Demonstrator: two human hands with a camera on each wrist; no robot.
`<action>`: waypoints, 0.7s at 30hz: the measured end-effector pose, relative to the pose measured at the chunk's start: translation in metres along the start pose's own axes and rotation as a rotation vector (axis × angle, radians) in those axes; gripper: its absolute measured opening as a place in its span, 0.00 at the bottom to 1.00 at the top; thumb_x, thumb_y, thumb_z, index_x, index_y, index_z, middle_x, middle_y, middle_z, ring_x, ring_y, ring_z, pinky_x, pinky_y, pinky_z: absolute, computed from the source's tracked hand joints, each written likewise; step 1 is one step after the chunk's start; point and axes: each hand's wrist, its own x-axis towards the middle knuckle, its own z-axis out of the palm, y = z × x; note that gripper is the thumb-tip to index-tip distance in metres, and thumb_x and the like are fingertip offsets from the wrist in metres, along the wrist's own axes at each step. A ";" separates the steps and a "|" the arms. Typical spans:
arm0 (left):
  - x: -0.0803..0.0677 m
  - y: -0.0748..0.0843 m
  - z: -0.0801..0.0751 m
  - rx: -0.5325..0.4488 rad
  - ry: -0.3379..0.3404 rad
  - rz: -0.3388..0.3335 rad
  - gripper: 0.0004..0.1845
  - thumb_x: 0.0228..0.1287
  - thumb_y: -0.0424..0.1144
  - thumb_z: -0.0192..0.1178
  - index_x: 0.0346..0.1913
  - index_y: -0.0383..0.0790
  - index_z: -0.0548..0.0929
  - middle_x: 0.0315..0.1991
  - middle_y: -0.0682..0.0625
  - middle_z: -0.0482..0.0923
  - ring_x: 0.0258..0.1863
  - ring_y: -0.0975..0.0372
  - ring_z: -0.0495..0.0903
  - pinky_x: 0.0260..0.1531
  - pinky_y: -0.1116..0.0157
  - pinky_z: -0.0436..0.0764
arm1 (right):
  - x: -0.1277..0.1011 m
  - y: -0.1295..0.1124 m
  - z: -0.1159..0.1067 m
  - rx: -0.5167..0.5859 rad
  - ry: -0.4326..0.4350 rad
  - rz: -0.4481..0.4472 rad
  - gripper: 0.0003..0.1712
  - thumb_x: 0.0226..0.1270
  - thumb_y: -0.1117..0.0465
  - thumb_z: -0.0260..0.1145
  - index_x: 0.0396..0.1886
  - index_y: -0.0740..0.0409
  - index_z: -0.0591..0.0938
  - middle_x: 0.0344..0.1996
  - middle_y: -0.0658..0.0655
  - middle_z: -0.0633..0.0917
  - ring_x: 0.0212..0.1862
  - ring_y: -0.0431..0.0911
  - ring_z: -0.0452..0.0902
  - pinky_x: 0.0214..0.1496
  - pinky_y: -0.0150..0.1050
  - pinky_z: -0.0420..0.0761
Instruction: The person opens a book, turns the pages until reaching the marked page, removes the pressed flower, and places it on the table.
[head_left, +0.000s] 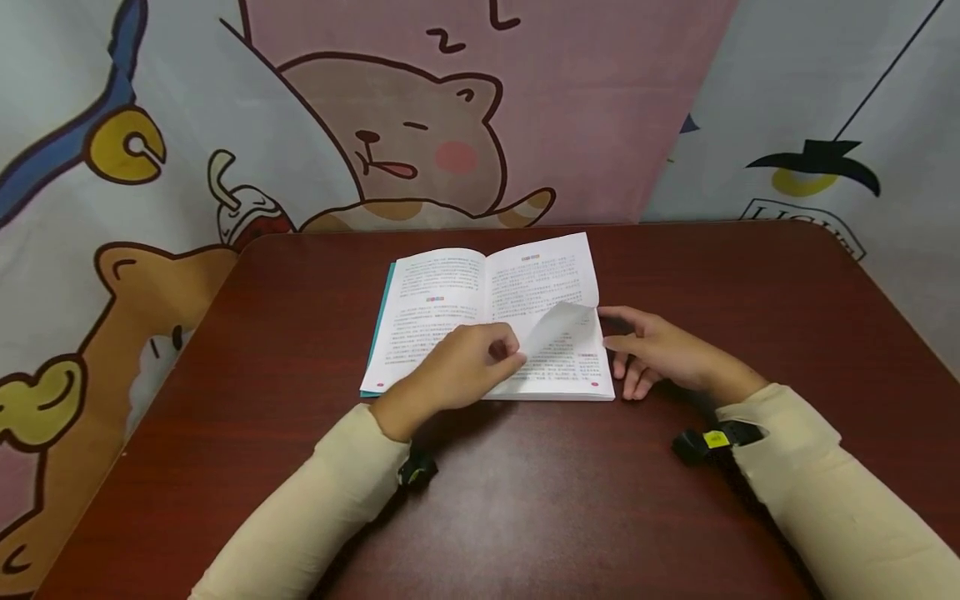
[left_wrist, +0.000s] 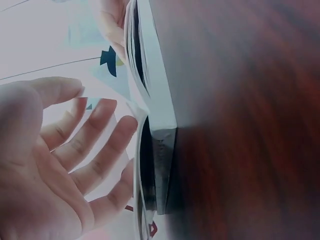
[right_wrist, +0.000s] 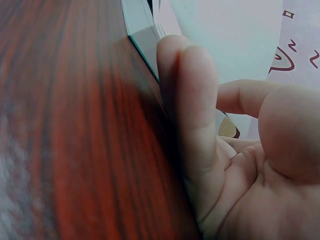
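An open book with printed white pages and a teal cover edge lies on the table. Its right-hand page is lifted at the lower corner and curls toward the left. The left hand reaches over the lower middle of the book, pinching that page between thumb and fingertips; in the left wrist view its other fingers are spread above the pages. Beside the book's right edge, the right hand touches the edge with its fingertips, thumb apart from the index finger. In the right wrist view, nearer fingers hide part of the book.
The dark reddish-brown table extends around the book on all sides. Behind it hangs a cloth with cartoon animals. Dark wrist devices sit under both cream sleeves.
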 end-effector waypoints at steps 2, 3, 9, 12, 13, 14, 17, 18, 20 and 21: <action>0.001 -0.001 -0.001 -0.052 0.002 -0.017 0.06 0.68 0.43 0.63 0.34 0.46 0.81 0.32 0.56 0.85 0.32 0.67 0.80 0.37 0.68 0.78 | 0.000 -0.001 0.000 -0.003 0.003 -0.001 0.41 0.78 0.55 0.55 0.81 0.46 0.45 0.25 0.60 0.79 0.21 0.51 0.83 0.26 0.47 0.85; 0.001 -0.002 -0.001 -0.078 0.001 -0.029 0.06 0.68 0.43 0.63 0.36 0.46 0.82 0.33 0.55 0.85 0.32 0.66 0.81 0.36 0.68 0.78 | 0.000 -0.001 0.000 -0.004 0.004 0.000 0.41 0.78 0.55 0.55 0.81 0.46 0.45 0.25 0.60 0.79 0.21 0.51 0.83 0.26 0.47 0.85; 0.003 -0.005 -0.004 -0.257 -0.017 -0.114 0.07 0.69 0.40 0.62 0.46 0.41 0.81 0.37 0.47 0.86 0.24 0.64 0.82 0.25 0.66 0.81 | 0.000 0.000 0.000 -0.010 0.006 -0.003 0.41 0.78 0.56 0.55 0.81 0.47 0.46 0.25 0.61 0.79 0.21 0.52 0.83 0.26 0.48 0.85; 0.004 -0.006 -0.006 -0.333 -0.024 -0.150 0.09 0.70 0.38 0.61 0.49 0.40 0.80 0.37 0.46 0.85 0.21 0.62 0.82 0.22 0.64 0.83 | 0.000 0.000 0.000 -0.005 0.004 -0.003 0.40 0.78 0.56 0.55 0.81 0.47 0.46 0.25 0.61 0.79 0.21 0.52 0.83 0.26 0.47 0.85; 0.004 -0.006 -0.007 -0.352 -0.028 -0.160 0.09 0.70 0.38 0.61 0.49 0.40 0.80 0.36 0.46 0.84 0.21 0.61 0.82 0.22 0.63 0.83 | 0.000 0.000 0.000 -0.003 0.002 -0.003 0.40 0.78 0.56 0.55 0.81 0.47 0.46 0.25 0.61 0.79 0.21 0.52 0.83 0.26 0.47 0.85; 0.004 -0.006 -0.007 -0.367 -0.030 -0.167 0.09 0.71 0.38 0.61 0.49 0.39 0.80 0.36 0.46 0.84 0.21 0.61 0.82 0.22 0.63 0.84 | 0.000 0.000 0.000 0.000 0.000 -0.003 0.40 0.78 0.56 0.55 0.81 0.47 0.46 0.25 0.61 0.79 0.21 0.52 0.83 0.26 0.47 0.85; 0.005 -0.006 -0.008 -0.399 -0.026 -0.179 0.09 0.71 0.38 0.61 0.48 0.39 0.79 0.35 0.45 0.83 0.20 0.60 0.82 0.22 0.62 0.85 | 0.000 0.000 0.000 0.002 -0.002 -0.006 0.40 0.79 0.56 0.55 0.81 0.47 0.46 0.25 0.61 0.79 0.21 0.51 0.83 0.26 0.47 0.85; 0.005 -0.006 -0.009 -0.407 -0.025 -0.181 0.08 0.71 0.38 0.61 0.48 0.39 0.79 0.34 0.45 0.82 0.20 0.60 0.82 0.22 0.61 0.85 | 0.000 0.000 0.000 0.002 -0.002 -0.007 0.40 0.79 0.56 0.55 0.81 0.47 0.46 0.25 0.61 0.79 0.21 0.51 0.83 0.26 0.47 0.85; 0.005 -0.006 -0.009 -0.423 -0.022 -0.191 0.08 0.71 0.39 0.60 0.46 0.39 0.79 0.34 0.44 0.83 0.21 0.60 0.82 0.22 0.61 0.85 | 0.000 0.000 0.001 0.002 -0.002 -0.007 0.40 0.79 0.56 0.54 0.81 0.47 0.46 0.25 0.60 0.79 0.21 0.51 0.83 0.26 0.47 0.85; 0.005 -0.006 -0.009 -0.430 -0.021 -0.196 0.08 0.71 0.39 0.60 0.45 0.38 0.79 0.34 0.44 0.83 0.22 0.60 0.83 0.22 0.61 0.85 | 0.000 0.000 0.001 0.002 -0.003 -0.007 0.40 0.79 0.56 0.54 0.81 0.47 0.46 0.25 0.60 0.79 0.21 0.51 0.83 0.26 0.47 0.85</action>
